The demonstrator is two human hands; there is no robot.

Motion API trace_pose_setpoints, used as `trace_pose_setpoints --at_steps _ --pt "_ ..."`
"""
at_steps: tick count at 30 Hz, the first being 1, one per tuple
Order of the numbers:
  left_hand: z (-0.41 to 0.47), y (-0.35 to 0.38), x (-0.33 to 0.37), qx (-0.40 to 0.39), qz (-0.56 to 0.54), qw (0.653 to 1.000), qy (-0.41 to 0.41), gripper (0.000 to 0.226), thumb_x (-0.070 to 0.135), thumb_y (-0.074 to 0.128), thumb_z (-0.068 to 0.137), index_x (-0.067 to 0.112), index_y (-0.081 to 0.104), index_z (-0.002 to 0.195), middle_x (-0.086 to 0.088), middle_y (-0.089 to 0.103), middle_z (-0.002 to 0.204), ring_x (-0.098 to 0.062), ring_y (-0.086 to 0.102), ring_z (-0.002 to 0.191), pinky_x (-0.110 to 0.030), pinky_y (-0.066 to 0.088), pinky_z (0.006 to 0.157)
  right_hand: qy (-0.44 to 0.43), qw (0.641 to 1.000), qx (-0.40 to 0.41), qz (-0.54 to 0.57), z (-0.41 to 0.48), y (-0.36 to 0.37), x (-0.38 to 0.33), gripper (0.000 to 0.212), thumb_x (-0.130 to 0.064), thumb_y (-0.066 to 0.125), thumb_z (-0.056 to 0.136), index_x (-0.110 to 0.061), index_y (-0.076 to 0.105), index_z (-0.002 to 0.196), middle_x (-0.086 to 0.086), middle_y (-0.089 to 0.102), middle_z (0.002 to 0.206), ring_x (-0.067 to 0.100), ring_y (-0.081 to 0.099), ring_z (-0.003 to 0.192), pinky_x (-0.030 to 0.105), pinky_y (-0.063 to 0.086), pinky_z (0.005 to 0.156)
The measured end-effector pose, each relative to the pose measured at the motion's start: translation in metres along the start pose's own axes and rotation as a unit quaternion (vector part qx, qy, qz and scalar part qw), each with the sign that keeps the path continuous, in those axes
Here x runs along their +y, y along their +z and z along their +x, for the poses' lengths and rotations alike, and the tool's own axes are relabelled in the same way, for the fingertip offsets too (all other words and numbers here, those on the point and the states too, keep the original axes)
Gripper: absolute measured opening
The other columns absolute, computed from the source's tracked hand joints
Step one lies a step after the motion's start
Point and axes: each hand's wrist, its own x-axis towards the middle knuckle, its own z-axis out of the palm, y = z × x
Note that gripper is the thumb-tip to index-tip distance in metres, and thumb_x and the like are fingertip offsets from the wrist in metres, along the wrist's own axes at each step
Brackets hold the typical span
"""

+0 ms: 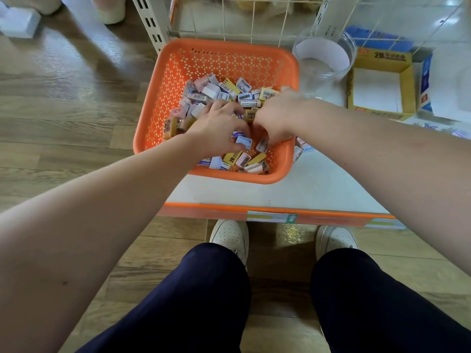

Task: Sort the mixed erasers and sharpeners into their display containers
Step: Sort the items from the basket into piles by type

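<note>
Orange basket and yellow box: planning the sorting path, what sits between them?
In the head view, a clear round jar stands between the orange basket and the yellow box.

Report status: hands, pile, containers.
Left hand and right hand down in the mixed pile, grips unclear. Orange basket well filled. Clear tub and yellow box look empty, unobstructed.

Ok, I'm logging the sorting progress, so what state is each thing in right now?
Orange basket: loaded with mixed erasers and sharpeners.
Clear jar: lidless, looks empty.
Yellow box: open, empty.
Left hand: in the basket, fingers curled into the pile; grip unclear.
Right hand: in the basket, fingers curled down; grip unclear.
</note>
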Motion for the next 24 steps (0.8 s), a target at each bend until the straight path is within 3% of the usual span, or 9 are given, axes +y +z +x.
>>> trace_pose_setpoints --at_steps 4,8,12,14,16,19,22,24 --pt "0.002 0.002 0.003 -0.010 0.015 1.000 0.002 0.032 0.047 0.064 0.083 0.032 0.066 0.111 0.000 0.033 0.144 -0.026 0.020 0.133 -0.046 0.020 0.110 0.017 1.000 -0.015 -0.004 0.003 0.002 -0.004 0.021 -0.049 0.056 0.086 -0.030 0.048 0.092 -0.006 0.041 0.072 0.020 0.043 0.086 0.042 0.034 0.093" --pt "0.002 -0.001 0.001 0.013 -0.009 1.000 -0.005 0.033 0.044 0.064 0.082 0.024 0.068 0.108 0.001 0.041 0.135 -0.024 0.031 0.124 -0.043 0.035 0.100 0.014 1.000 0.014 0.012 0.001 0.003 -0.004 0.033 -0.048 0.057 0.086 -0.025 0.037 0.074 -0.004 0.040 0.070 0.021 0.043 0.082 0.040 0.037 0.087" --pt "0.003 -0.009 -0.003 0.093 -0.111 0.988 -0.044 0.034 0.035 0.062 0.085 0.016 0.063 0.114 -0.003 0.052 0.127 -0.023 0.045 0.118 -0.037 0.041 0.094 -0.024 0.992 0.074 0.099 -0.008 -0.002 0.008 0.030 -0.042 0.062 0.082 -0.013 0.055 0.084 0.002 0.050 0.071 0.023 0.048 0.074 0.033 0.044 0.066" --pt "0.005 -0.015 -0.002 0.140 -0.142 0.978 -0.063 0.034 0.033 0.061 0.086 0.014 0.062 0.114 -0.004 0.060 0.116 -0.021 0.055 0.105 -0.031 0.044 0.086 -0.042 0.979 0.129 0.150 -0.014 -0.001 0.019 0.028 -0.034 0.065 0.081 -0.009 0.060 0.092 0.005 0.058 0.080 0.022 0.050 0.074 0.033 0.045 0.067" --pt "0.010 -0.022 0.004 0.194 -0.196 0.957 -0.086 0.032 0.031 0.061 0.087 0.013 0.062 0.114 -0.001 0.064 0.102 -0.015 0.058 0.090 -0.021 0.045 0.078 -0.037 0.950 0.194 0.243 -0.027 0.003 0.032 0.028 -0.033 0.068 0.079 -0.012 0.061 0.097 0.002 0.060 0.088 0.017 0.050 0.079 0.029 0.041 0.071" --pt "0.018 -0.036 0.022 0.273 -0.262 0.921 -0.093 0.028 0.025 0.062 0.087 0.011 0.064 0.112 0.008 0.060 0.087 -0.005 0.055 0.076 0.000 0.036 0.066 0.015 0.870 0.278 0.408 -0.049 0.017 0.051 0.031 -0.029 0.074 0.076 -0.014 0.061 0.100 -0.001 0.063 0.093 0.014 0.058 0.086 0.032 0.048 0.081" --pt "0.034 -0.048 0.045 0.307 -0.283 0.907 -0.059 0.028 0.022 0.060 0.085 0.011 0.066 0.110 0.007 0.063 0.091 -0.006 0.057 0.081 -0.005 0.040 0.072 0.099 0.787 0.335 0.509 -0.062 0.044 0.068 0.030 -0.022 0.075 0.076 -0.011 0.060 0.099 -0.006 0.062 0.084 0.010 0.060 0.077 0.026 0.050 0.079" --pt "0.045 -0.049 0.060 0.306 -0.284 0.908 -0.032 0.032 0.021 0.059 0.080 0.011 0.067 0.109 0.003 0.067 0.095 -0.009 0.060 0.085 -0.016 0.045 0.076 0.155 0.763 0.358 0.515 -0.068 0.065 0.077 0.029 -0.021 0.074 0.077 -0.010 0.059 0.100 -0.008 0.060 0.080 0.010 0.058 0.070 0.016 0.046 0.069"
